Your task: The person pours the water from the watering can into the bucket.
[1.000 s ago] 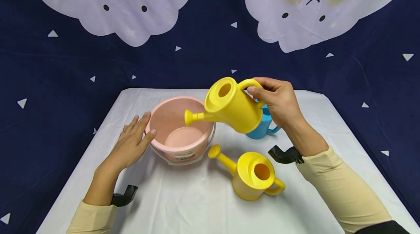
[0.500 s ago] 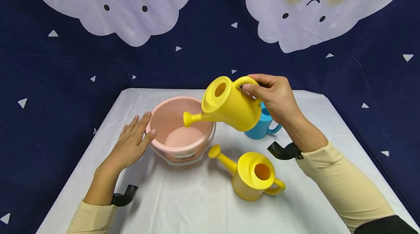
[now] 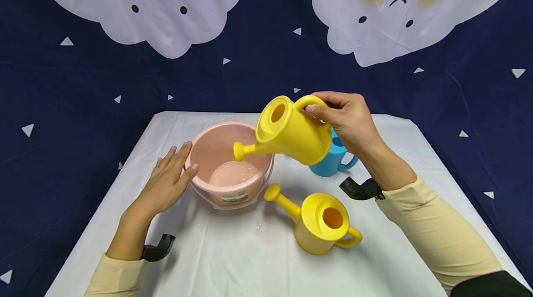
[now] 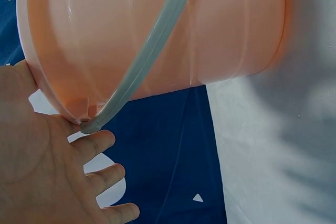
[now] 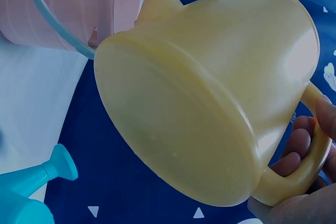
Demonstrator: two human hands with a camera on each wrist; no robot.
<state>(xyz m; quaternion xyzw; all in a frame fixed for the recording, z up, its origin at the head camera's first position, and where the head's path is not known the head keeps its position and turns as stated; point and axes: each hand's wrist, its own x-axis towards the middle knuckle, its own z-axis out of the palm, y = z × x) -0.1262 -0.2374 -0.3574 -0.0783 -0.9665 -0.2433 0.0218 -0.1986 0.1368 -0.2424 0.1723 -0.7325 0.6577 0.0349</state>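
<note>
My right hand (image 3: 347,119) grips the handle of a yellow watering can (image 3: 293,133), tilted so its spout rose hangs over the pink bucket (image 3: 233,189). Its broad base (image 5: 173,124) faces the right wrist camera, where the fingers curl round the handle. Ripples and small bubbles show in the water (image 3: 233,173) at the bucket's bottom. On the bucket's left rim my left hand (image 3: 166,183) rests with straight, spread fingers. From the left wrist, its fingers lie beside the rim near the end of the grey bail handle (image 4: 142,59).
A second yellow watering can (image 3: 320,225) stands upright on the white tablecloth (image 3: 233,260), nearer the front. Behind the held can, a blue watering can (image 3: 331,160) is partly hidden. A dark blue cloth with cloud prints hangs at the back.
The held watering can has shifted slightly left and up, tilting a little more. The water in the bucket now looks rippled. My left hand has stayed in place.
</note>
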